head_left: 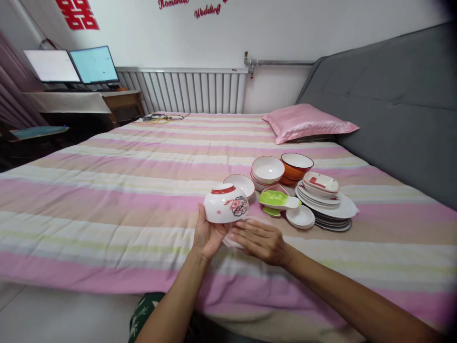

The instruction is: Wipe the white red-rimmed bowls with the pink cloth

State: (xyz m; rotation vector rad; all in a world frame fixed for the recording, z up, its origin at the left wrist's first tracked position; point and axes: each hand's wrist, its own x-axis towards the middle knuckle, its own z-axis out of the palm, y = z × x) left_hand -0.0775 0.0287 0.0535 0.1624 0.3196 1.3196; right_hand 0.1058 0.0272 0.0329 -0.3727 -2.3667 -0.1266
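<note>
A white bowl [221, 209] with a red foot ring and a red-and-black flower print is held bottom side up above the bed. My left hand [209, 236] grips it from below, thumb on its side. Close to the bowl's lower right rim, my right hand [259, 239] has its fingers closed over a thin pale cloth or tissue [233, 240]. Most of that cloth is hidden under the fingers. Just behind the held bowl sits a shallow white bowl [243, 185] on the bedspread.
To the right stand stacked white bowls [267, 170], orange bowls [298, 170], a green leaf-shaped dish [276, 199], a small white dish [300, 216] and stacked plates [346, 207]. A pink pillow [309, 121] lies by the grey headboard [389, 90]. Cables [162, 117] rest at the far edge.
</note>
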